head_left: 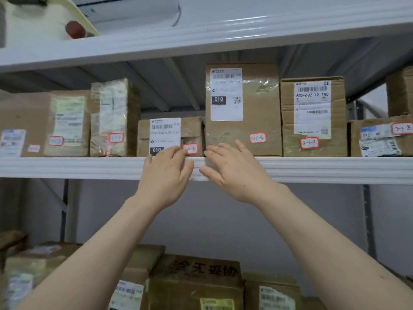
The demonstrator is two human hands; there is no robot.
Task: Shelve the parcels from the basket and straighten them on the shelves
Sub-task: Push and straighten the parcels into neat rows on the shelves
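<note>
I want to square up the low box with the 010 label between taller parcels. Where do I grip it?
Probably its top front edge, coming from the front and above. The low box has the tall box tight on its right and a taped parcel on its left, so its sides are blocked; only top and front lie free.

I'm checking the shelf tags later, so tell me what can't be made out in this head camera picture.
Head view only.
- Low parcel: its red-bordered tag is partly covered by the left hand.
- Tall parcel: bottom left corner hidden behind the right hand.
- Left-end parcels: labels too blurred to read.
- Box at the right edge: cut off by the frame.
- Basket: out of view.
</note>
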